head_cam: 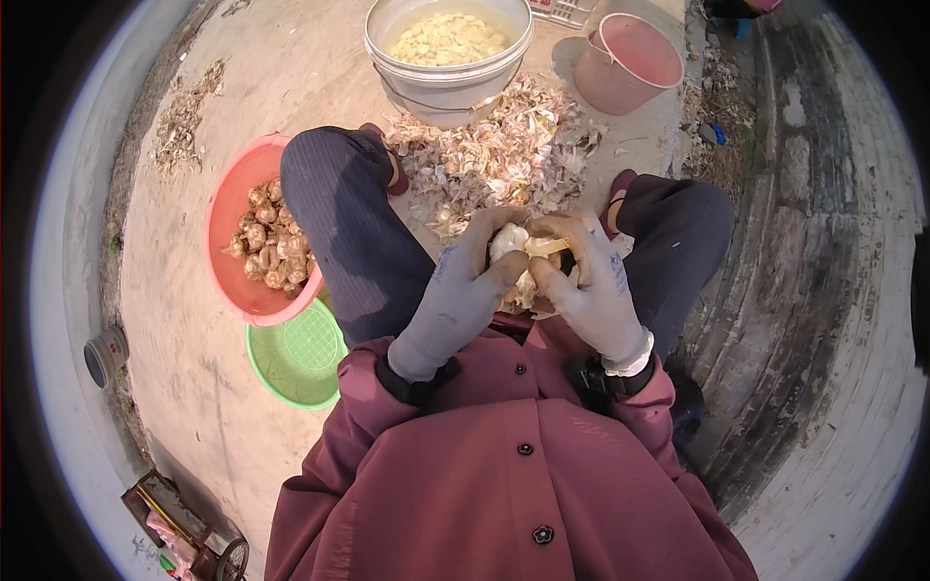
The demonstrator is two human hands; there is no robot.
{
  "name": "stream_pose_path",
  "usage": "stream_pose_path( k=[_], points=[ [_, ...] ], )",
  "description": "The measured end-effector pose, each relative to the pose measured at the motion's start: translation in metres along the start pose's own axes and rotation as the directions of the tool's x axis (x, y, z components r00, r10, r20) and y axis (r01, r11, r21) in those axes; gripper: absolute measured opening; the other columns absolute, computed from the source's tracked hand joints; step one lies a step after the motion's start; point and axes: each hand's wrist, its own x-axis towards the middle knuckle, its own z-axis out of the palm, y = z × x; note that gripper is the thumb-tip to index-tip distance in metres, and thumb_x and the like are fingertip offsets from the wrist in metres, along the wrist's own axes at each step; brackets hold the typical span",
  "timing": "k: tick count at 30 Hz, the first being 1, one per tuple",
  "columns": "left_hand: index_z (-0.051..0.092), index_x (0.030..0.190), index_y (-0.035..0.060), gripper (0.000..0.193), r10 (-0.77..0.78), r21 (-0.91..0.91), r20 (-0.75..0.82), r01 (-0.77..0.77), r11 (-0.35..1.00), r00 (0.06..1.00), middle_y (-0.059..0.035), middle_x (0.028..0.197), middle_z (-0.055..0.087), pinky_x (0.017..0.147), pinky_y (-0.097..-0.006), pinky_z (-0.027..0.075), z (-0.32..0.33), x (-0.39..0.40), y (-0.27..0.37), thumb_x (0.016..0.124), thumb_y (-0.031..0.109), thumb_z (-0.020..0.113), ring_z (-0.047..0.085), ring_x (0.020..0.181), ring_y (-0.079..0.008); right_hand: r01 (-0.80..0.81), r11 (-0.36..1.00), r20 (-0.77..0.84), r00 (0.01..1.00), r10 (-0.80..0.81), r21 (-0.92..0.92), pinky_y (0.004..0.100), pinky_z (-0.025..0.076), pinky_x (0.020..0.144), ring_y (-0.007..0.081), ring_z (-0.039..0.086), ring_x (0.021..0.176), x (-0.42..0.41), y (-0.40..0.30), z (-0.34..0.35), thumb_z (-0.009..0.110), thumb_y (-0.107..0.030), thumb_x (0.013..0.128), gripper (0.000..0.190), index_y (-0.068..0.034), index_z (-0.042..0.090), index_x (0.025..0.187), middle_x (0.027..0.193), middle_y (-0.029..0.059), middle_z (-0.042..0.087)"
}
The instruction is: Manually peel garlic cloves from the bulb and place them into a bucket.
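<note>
Both my hands wear pale work gloves with soiled fingers and meet above my lap. My left hand [465, 290] grips a white garlic bulb [508, 240], its thumb pressed against the front. My right hand [588, 279] holds a yellowish piece of garlic stem or skin [546, 247] at the bulb's right side; which of the two is not clear. Loose skins show just below the fingers. Beyond my hands a heap of garlic skins [501, 156] lies on the ground between my feet. Behind it stands a white bucket [443, 91] with peeled cloves [450, 40] in liquid.
To the left, a pink basin [218, 254] holds unpeeled garlic bulbs [272, 243] and partly overlaps a green plastic sieve [301, 356]. A pink bucket [628, 65] stands at the upper right. A small cart [182, 523] is at the lower left, and weathered boards or slabs run along the right.
</note>
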Motion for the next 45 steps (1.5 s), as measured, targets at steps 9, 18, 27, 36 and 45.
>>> stream_pose_path(
  k=[9, 18, 27, 36, 45],
  points=[
    [0.046, 0.137, -0.0044, 0.050, 0.051, 0.159, 0.060, -0.060, 0.985, 0.997, -0.0087, 0.114, 0.058, 0.087, -0.0268, 0.047, -0.002, 0.001, -0.015, 0.090, 0.008, 0.059, 0.057, 0.098, -0.0142, -0.054, 0.996, 0.016, 0.998, 0.055, -0.067, 0.0413, 0.047, 0.071, 0.0382, 0.058, 0.081, 0.001, -0.002, 0.002, 0.059, -0.007, 0.086, 0.021, -0.001, 0.057, 0.107, 0.090, 0.0174, 0.056],
    [0.045, 0.138, -0.0031, 0.058, 0.008, 0.231, 0.043, -0.018, 0.973, 0.999, -0.0127, 0.121, 0.058, 0.099, -0.0309, 0.042, 0.002, -0.003, 0.005, 0.084, 0.004, 0.062, 0.054, 0.112, -0.0185, -0.318, 0.806, -0.185, 0.870, 0.458, 0.498, 0.0163, 0.035, 0.051, 0.0015, 0.046, 0.062, -0.005, 0.030, 0.003, 0.052, -0.026, 0.103, 0.026, -0.002, 0.059, 0.107, 0.081, -0.0020, 0.058],
    [0.048, 0.132, 0.0016, 0.049, 0.130, 0.350, -0.051, -0.105, 0.931, 0.990, -0.0194, 0.117, 0.059, 0.090, -0.0368, 0.048, 0.005, 0.006, 0.000, 0.085, 0.008, 0.061, 0.061, 0.107, -0.0320, -0.288, 0.617, 0.060, 0.930, 0.363, 0.732, 0.0179, 0.036, 0.059, 0.0027, 0.045, 0.066, -0.011, -0.044, -0.035, 0.054, -0.021, 0.102, 0.023, 0.000, 0.062, 0.107, 0.081, -0.0005, 0.056],
    [0.047, 0.133, 0.0030, 0.056, 0.353, 0.540, 0.006, -0.300, 0.786, 0.936, -0.0214, 0.117, 0.055, 0.087, -0.0401, 0.049, 0.017, 0.001, -0.002, 0.080, 0.001, 0.064, 0.059, 0.103, -0.0385, -0.619, 0.498, 0.229, 0.737, 0.636, 0.607, 0.0222, 0.044, 0.064, 0.0069, 0.054, 0.073, -0.017, -0.002, 0.008, 0.058, -0.015, 0.096, 0.020, 0.004, 0.059, 0.104, 0.084, 0.0020, 0.060],
    [0.047, 0.132, 0.0030, 0.056, 0.264, 0.527, 0.054, -0.252, 0.812, 0.963, -0.0229, 0.118, 0.055, 0.084, -0.0413, 0.050, 0.014, -0.003, 0.003, 0.079, 0.001, 0.064, 0.059, 0.105, -0.0417, 0.162, 0.958, -0.019, 0.987, -0.162, 0.236, 0.0244, 0.049, 0.072, 0.0131, 0.059, 0.086, -0.040, 0.042, 0.020, 0.057, -0.011, 0.096, 0.024, 0.006, 0.055, 0.113, 0.102, 0.0102, 0.058]
  ],
)
